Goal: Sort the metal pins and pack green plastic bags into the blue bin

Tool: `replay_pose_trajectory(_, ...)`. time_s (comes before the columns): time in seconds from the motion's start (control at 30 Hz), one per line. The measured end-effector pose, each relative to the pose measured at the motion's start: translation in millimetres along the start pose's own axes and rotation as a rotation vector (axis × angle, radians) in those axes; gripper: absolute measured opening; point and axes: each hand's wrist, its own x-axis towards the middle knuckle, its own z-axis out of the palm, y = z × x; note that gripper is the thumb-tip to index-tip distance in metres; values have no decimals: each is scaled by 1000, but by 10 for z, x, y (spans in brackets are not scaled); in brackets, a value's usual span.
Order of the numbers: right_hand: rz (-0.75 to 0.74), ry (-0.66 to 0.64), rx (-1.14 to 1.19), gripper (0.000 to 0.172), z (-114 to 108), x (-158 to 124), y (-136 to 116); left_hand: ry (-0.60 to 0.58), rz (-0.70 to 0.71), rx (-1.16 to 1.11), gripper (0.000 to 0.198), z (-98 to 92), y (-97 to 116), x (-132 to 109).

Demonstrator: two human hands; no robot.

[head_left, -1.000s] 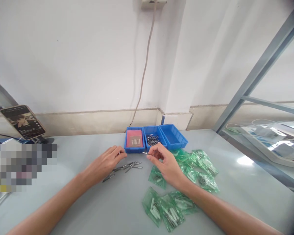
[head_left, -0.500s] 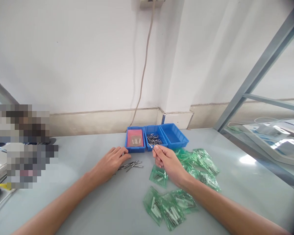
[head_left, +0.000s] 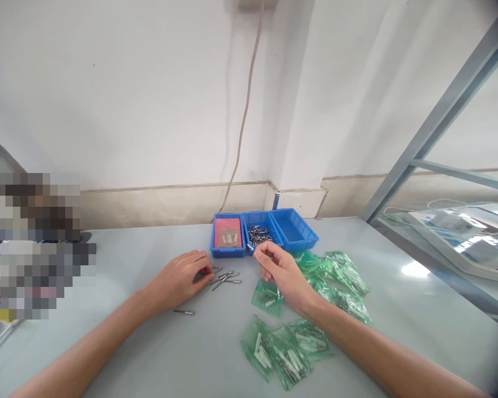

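Observation:
My left hand (head_left: pixel 181 276) rests palm down on the grey table (head_left: pixel 157 354), its fingers curled over the left end of a loose pile of thin metal pins (head_left: pixel 225 277). One pin (head_left: pixel 183 312) lies alone just below that hand. My right hand (head_left: pixel 279 270) hovers near the middle blue tray (head_left: pixel 260 235), thumb and forefinger pinched on a small metal pin. That tray holds several more pins.
A left blue tray (head_left: pixel 228 236) holds a pink bag; the right blue tray (head_left: pixel 294 229) looks bare. Several green plastic bags (head_left: pixel 286 348) of pins lie spread right of centre. A metal frame (head_left: pixel 431 132) rises on the right. Blurred items sit at far left.
My left hand has pulled back toward me over the pin pile, leaving a single pin lying apart. My right hand stays pinched near the middle tray, shifted slightly.

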Motion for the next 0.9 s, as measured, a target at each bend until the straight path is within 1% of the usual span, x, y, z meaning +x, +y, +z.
replay_pose_trajectory(0.37,13,0,-22,37,1,2,8,-72,-94,-81,20,-118,-39,13)
replay_pose_trajectory(0.43,14,-4,-21,37,4,-4,-1,-57,-109,-109,20,-130,-38,6)
replay_pose_trajectory(0.63,16,-5,-17,38,-2,5,8,41,-163,-244,23,-167,-38,23)
replay_pose_trajectory(0.73,15,-5,-16,38,-9,14,23,62,-226,-342,23,-181,-38,51)
replay_pose_trajectory(0.9,12,-10,-16,41,-5,21,22,89,-285,-499,23,-208,-57,73)
